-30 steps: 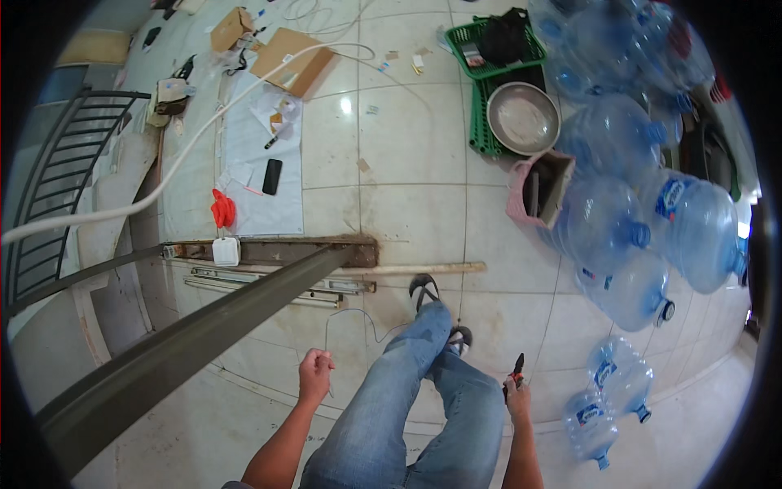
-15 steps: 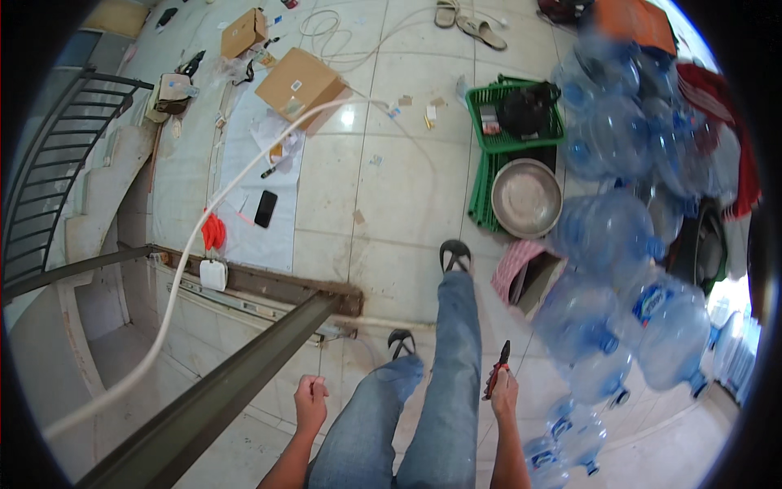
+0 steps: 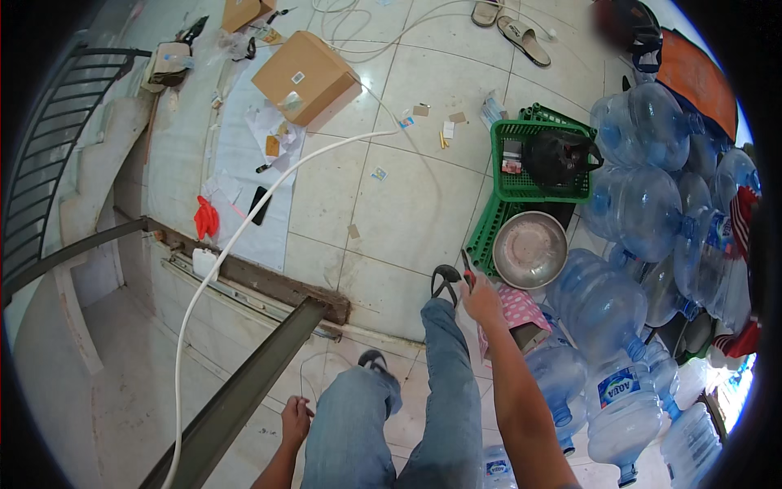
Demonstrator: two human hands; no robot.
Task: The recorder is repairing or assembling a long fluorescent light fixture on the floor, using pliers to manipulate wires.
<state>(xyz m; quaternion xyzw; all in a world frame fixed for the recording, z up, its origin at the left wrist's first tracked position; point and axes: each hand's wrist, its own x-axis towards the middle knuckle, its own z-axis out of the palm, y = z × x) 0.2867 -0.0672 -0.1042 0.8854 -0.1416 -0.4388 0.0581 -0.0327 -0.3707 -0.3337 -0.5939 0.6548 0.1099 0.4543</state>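
In my right hand (image 3: 484, 300), stretched forward beside my right foot, is a pair of pliers (image 3: 467, 267) with dark jaws and red handles. The jaws point away from me, close to the stacked green baskets (image 3: 484, 236) and the round metal bowl (image 3: 529, 249). My left hand (image 3: 297, 419) hangs low beside my left knee with its fingers curled. A thin wire (image 3: 301, 372) loops up from those fingers toward my left shoe. Just right of my right forearm is a pink dotted box (image 3: 521, 314).
Large blue water bottles (image 3: 627, 399) crowd the right side. A dark metal beam (image 3: 252, 367) slants across the lower left, with a white hose (image 3: 182, 350) curving over it. Farther off are a cardboard box (image 3: 309, 75), a phone (image 3: 261, 205) and sandals (image 3: 521, 39).
My right hand has moved forward with the pliers, toward the baskets and bowl. My left hand has shifted slightly down and left, and the thin wire now shows at it. The view has shifted too.
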